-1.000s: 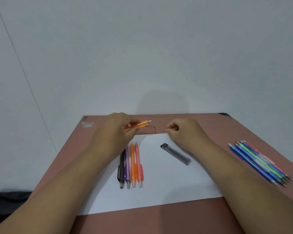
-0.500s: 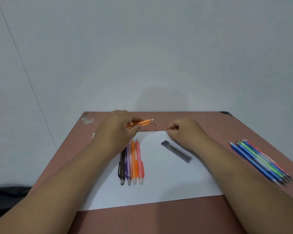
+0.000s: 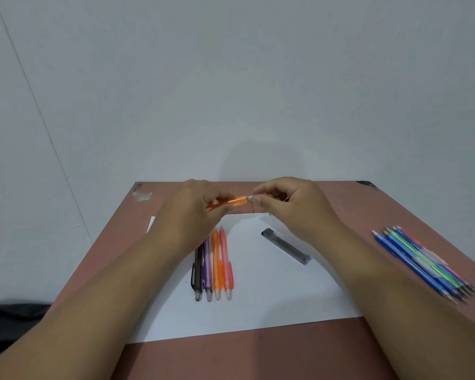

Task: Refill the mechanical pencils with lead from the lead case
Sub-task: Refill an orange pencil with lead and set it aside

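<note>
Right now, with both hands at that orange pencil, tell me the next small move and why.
Probably ease the right hand toward the orange pencil, which the left hand grips. The right fingertips pinch at its white end; whether they hold lead is too small to tell.

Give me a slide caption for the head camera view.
Left hand holds an orange mechanical pencil while right hand pinches its end; lead case lies on paper.
</note>
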Motion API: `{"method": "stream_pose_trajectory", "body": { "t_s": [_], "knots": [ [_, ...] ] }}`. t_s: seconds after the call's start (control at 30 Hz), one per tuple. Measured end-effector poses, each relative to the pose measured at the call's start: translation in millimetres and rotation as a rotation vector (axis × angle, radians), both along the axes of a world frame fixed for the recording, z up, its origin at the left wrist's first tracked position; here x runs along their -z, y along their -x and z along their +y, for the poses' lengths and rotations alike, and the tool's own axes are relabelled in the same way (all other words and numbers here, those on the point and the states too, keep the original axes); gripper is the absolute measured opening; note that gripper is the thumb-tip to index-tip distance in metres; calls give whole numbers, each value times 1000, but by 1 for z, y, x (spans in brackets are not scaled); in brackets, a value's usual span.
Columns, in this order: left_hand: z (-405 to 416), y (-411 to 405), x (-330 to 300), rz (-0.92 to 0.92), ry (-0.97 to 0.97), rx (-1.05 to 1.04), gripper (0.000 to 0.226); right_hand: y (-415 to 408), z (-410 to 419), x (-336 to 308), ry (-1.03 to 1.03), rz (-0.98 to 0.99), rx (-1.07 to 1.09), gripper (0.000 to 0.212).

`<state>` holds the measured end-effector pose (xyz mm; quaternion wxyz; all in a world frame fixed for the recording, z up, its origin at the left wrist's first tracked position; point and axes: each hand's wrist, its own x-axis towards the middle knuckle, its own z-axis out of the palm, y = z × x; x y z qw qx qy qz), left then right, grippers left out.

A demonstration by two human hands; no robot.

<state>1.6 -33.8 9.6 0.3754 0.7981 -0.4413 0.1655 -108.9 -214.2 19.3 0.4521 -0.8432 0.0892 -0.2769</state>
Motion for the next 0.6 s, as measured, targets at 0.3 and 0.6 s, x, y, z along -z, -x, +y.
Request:
{"method": "stream_pose_trajectory", "body": {
  "t_s": [0.3, 0.6],
  "knots": [
    [-2, -4, 3, -26, -18, 35, 15, -2, -3, 0, 78, 58, 19, 17],
    [-1, -8, 4, 11, -48, 14, 18, 4, -31, -4, 161, 261, 126, 13]
  ]
}}
